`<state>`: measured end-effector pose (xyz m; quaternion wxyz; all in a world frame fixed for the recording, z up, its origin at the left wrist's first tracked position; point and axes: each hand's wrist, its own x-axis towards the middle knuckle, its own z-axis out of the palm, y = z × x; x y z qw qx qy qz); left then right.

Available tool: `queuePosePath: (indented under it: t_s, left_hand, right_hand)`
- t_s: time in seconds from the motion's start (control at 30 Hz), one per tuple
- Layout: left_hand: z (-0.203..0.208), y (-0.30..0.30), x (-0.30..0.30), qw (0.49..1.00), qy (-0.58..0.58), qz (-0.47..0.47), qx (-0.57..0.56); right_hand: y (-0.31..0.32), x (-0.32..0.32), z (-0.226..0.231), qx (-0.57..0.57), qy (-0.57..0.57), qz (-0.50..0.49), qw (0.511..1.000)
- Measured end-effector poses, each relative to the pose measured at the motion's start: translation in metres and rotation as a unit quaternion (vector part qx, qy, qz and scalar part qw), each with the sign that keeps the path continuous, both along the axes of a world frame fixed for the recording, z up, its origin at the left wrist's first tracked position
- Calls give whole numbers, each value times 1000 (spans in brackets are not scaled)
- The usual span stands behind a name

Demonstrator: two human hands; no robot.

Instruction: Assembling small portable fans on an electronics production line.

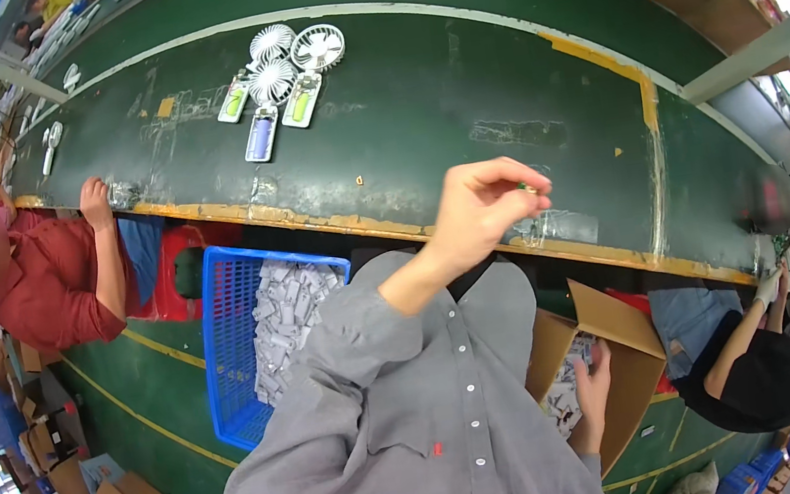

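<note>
My left hand [489, 210] is raised over the near edge of the workbench. Its thumb and fingertips are pinched on a small green part [528, 189], too small to name more exactly. Down at my right side, my right hand [592, 391] is at the opening of a cardboard box [617, 317]. Its thumb and fingers are apart, and no object shows between them. Small pale parts [564, 393] fill the box. Farther off on the bench lie several white handheld fans [272, 80], their handles uncovered. Green and blue cells [262, 132] show inside.
A blue plastic crate [227, 346] full of white plastic pieces [287, 308] stands at my left. The dark green bench [397, 115] has a worn, taped front edge. One person in red [64, 263] sits left; another in black [770, 366] sits right.
</note>
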<state>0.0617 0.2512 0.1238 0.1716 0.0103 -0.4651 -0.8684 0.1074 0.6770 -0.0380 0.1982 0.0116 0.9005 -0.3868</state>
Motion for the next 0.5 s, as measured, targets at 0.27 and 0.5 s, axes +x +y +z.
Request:
queuePosePath:
  t_s: [0.27, 0.5]
  left_hand:
    - [32, 27, -8, 996, -26, -78, 43]
    - [8, -54, -7, 893, -12, 145, -425]
  right_hand:
    - [-227, -53, 98, -389, 191, 80, 898]
    - [-252, -96, 92, -466, 9, 15, 885]
